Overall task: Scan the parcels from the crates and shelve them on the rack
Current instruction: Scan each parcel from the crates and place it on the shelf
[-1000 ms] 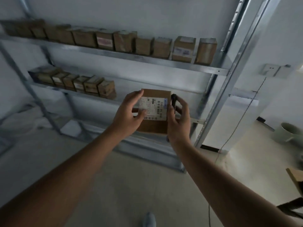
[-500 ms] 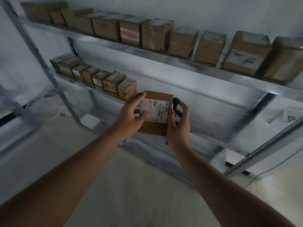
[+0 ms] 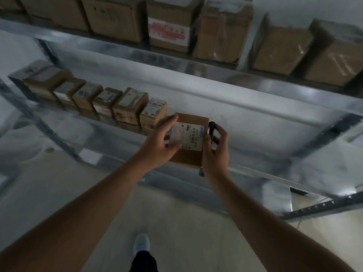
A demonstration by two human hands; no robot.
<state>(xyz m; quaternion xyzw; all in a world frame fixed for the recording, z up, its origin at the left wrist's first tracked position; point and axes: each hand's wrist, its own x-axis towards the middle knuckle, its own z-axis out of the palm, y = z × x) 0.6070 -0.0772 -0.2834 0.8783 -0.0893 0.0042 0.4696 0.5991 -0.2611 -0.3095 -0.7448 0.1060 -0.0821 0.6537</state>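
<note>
Both hands hold one brown parcel (image 3: 189,154) between them in front of the rack (image 3: 255,95): the left hand (image 3: 159,144) grips its left edge with the thumb on the white label (image 3: 188,137). The right hand (image 3: 216,152) pinches its right edge together with a small black scanner (image 3: 211,130). Just left of it, a row of parcels (image 3: 98,101) sits on the middle shelf.

Both hands hold a brown cardboard parcel (image 3: 188,154) with a white label before the grey metal rack (image 3: 255,107), the left hand (image 3: 159,146) at its left edge, the right hand (image 3: 215,154) also gripping a small black scanner (image 3: 211,128).
</note>
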